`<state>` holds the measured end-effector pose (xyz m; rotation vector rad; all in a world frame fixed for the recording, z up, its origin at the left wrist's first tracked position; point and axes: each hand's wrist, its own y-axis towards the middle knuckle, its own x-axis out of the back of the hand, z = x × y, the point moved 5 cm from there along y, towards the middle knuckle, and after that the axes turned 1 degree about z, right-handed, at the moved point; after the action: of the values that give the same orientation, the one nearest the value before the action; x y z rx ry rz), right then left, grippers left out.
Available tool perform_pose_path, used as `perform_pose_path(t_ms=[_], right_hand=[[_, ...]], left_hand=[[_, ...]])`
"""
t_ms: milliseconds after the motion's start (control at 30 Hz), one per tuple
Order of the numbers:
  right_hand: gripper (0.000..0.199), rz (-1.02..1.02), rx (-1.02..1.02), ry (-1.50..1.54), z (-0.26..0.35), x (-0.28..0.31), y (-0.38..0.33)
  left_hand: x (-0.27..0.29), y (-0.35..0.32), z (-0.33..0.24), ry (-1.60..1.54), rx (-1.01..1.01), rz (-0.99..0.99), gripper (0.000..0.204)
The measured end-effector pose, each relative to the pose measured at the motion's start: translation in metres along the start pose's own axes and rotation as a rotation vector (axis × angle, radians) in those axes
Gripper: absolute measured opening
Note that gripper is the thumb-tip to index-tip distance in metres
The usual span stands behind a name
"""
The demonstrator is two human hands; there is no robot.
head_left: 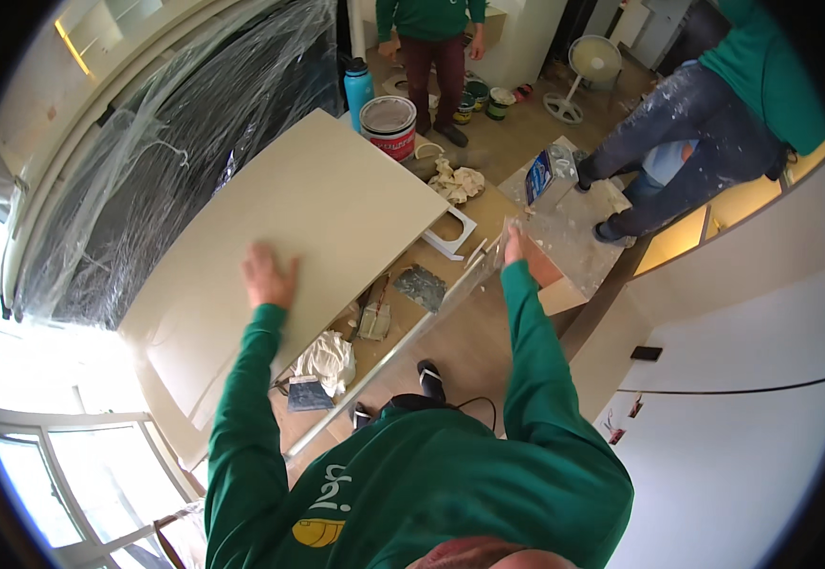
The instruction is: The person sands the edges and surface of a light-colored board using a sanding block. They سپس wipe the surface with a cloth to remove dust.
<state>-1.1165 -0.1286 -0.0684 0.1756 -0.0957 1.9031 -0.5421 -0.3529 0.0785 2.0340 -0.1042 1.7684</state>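
My left hand (268, 276) lies flat, fingers spread, on a large cream tile (308, 218) that leans toward the plastic-covered wall. My right hand (522, 254) grips the upper end of a long metal straightedge (403, 346) that runs diagonally down to the lower left, along the tile's edge. Both arms wear green sleeves.
On the floor lie a trowel (420, 285), rags (329, 360), a white frame piece (452, 239) and crumpled paper (457, 182). A red-and-white bucket (389, 125) and a blue bottle (358, 88) stand beyond the tile. Two other people stand at the top and top right. A fan (591, 63) stands behind.
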Motion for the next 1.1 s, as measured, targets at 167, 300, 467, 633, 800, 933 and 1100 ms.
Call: perform_pose_path(t_ms=[167, 300, 467, 633, 800, 933, 1100], right_hand=[[0.029, 0.247, -0.227, 0.303, -0.048, 0.064, -0.145], [0.019, 0.26, -0.468, 0.505, -0.033, 0.092, -0.214], [0.022, 0.41, -0.68, 0.801, -0.045, 0.125, -0.212], [0.036, 0.568, -0.71, 1.023, -0.004, 0.107, -0.177], [0.045, 0.835, -0.449, 0.951, 0.073, 0.025, -0.132], [0.037, 0.615, 0.422, 0.156, 0.135, -0.038, -0.117], [0.059, 0.561, 1.235, -0.368, 0.188, -0.096, -0.145]], left_hand=[[0.012, -0.03, -0.227, -0.106, -0.411, 0.176, 0.1], [0.002, -0.024, -0.337, -0.074, -0.663, 0.236, 0.101], [0.015, -0.018, -0.382, -0.445, -0.811, 0.165, 0.09], [0.022, -0.004, -0.286, -0.274, -0.474, 0.051, 0.095], [0.031, -0.082, -0.185, -0.133, -0.373, 0.179, 0.096], [0.064, -0.159, -0.098, -0.037, -0.195, 0.166, 0.095], [0.09, -0.25, 0.04, 0.036, 0.128, 0.037, 0.096]])
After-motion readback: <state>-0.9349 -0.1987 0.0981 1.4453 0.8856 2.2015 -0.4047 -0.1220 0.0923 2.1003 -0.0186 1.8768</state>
